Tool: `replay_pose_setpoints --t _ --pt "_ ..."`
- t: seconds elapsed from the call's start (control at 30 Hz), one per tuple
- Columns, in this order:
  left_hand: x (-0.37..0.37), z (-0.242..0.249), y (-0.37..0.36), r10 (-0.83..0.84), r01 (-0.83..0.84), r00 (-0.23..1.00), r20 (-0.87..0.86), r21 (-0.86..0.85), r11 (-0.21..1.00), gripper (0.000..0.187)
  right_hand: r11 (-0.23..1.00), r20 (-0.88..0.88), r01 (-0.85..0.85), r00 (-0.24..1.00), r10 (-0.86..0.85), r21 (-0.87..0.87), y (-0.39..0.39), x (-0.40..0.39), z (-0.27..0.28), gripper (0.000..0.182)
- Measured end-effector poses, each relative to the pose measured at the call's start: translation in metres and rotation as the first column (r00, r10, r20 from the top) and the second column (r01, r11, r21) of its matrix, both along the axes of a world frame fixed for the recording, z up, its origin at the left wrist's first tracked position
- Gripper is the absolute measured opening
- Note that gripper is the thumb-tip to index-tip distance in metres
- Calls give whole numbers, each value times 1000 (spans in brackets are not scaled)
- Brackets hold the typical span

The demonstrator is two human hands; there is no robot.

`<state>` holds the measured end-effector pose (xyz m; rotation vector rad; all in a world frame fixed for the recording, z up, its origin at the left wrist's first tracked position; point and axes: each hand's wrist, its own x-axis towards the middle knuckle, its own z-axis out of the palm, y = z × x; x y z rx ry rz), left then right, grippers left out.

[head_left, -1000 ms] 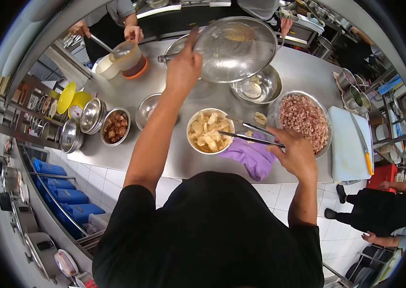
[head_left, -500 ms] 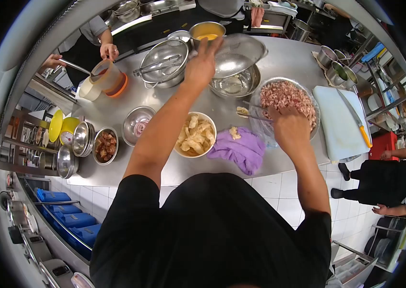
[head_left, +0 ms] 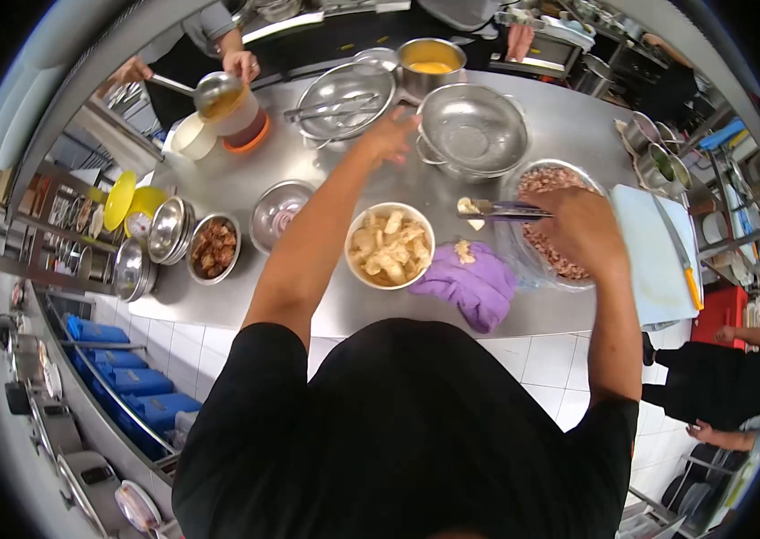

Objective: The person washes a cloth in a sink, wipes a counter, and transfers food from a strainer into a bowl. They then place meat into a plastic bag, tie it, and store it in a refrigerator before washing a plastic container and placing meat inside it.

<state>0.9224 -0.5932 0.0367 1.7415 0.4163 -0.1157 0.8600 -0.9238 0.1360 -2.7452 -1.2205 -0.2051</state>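
Note:
My left hand point(head_left: 387, 142) is open and empty, its fingers spread beside the metal colander point(head_left: 474, 135), which sits over a bowl. In my right hand point(head_left: 585, 229) are metal tongs point(head_left: 513, 214) pointing left, their tips right at a pale food piece point(head_left: 470, 210). Below that hand lies a bowl of chopped reddish meat point(head_left: 560, 180), partly hidden by it. A white tub of pale fried-looking pieces point(head_left: 391, 247) stands between my arms. Just right of it is a crumpled purple cloth point(head_left: 470, 286) with a pale scrap on top.
A knife point(head_left: 678, 242) rests on a white cutting board point(head_left: 645, 256) at the right. Back left, another person's hands point(head_left: 240, 65) handle a ladle and a jug point(head_left: 240, 117). A strainer point(head_left: 344, 99), a pot of yellow liquid point(head_left: 432, 67) and a bowl of browned meat point(head_left: 215, 249) stand around.
The colander has gone from tilted to level over the bowl, and my left hand has let go of it. My right hand has lifted off the meat, bringing the tongs to the pale piece.

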Motion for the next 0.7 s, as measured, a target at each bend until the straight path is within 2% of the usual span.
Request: replay_pose_setpoints --t 0.07,0.2,0.3,0.4,0.5,0.6,0.7 --pt "-17 2 31 -142 139 990 23 107 985 63 992 -4 -67 998 67 103 4 -18 16 28" --pt "-78 19 51 -132 130 991 21 78 988 65 967 -64 -163 982 179 196 23 -41 23 33" --pt "-138 16 39 -58 39 977 204 99 994 65 986 -195 -138 969 154 94 25 -44 29 40" --pt "-189 -7 23 -96 -23 927 361 312 950 67 999 -44 -20 999 22 46 8 -30 22 34" --pt "-226 -30 9 -46 -113 898 437 331 937 79 994 -89 54 994 -63 -98 4 -22 -5 30" --pt "-246 -34 0 -210 -104 857 471 556 824 83 943 -243 79 956 -163 -323 15 -24 -32 33" --pt "-251 -30 -11 -248 -71 891 380 656 751 88 954 -255 85 953 -162 -288 10 -21 -44 33"
